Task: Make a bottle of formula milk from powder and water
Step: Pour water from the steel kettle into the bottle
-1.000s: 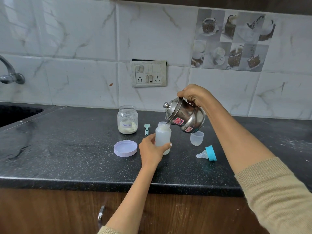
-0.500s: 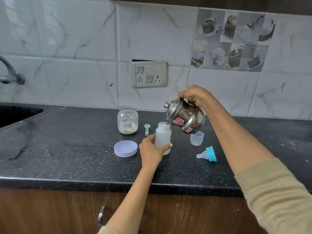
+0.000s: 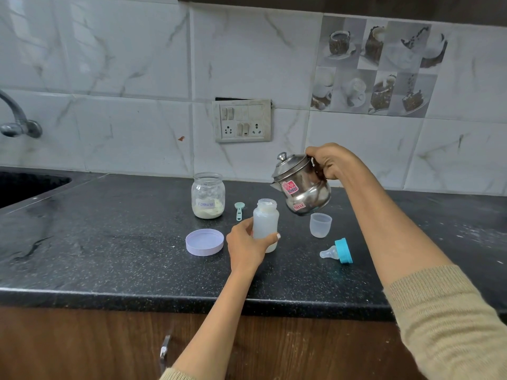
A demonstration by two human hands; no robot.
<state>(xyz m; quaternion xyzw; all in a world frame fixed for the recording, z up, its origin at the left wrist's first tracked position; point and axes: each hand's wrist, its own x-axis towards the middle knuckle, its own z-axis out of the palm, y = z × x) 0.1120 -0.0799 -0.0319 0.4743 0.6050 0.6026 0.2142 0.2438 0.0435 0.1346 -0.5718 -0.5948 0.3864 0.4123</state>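
An open translucent baby bottle (image 3: 265, 219) stands on the black counter (image 3: 109, 250), with my left hand (image 3: 245, 246) wrapped around its lower part. My right hand (image 3: 333, 163) holds a steel kettle (image 3: 303, 187) by its handle, in the air just right of and above the bottle's mouth, tilted a little to the left. A glass jar labelled "Formula" (image 3: 208, 196) with powder at its bottom stands open behind. Its lilac lid (image 3: 204, 241) lies left of the bottle. A small green scoop (image 3: 239, 210) lies between jar and bottle.
A clear cap (image 3: 320, 224) stands upside down right of the bottle. The teat with its blue ring (image 3: 337, 252) lies on its side nearer the front edge. A sink (image 3: 24, 185) and tap (image 3: 16, 119) are at the far left. A switch panel (image 3: 242, 120) is on the tiled wall.
The kettle has swung back towards upright and its spout has drawn away from the bottle's mouth. My left hand stays on the bottle.
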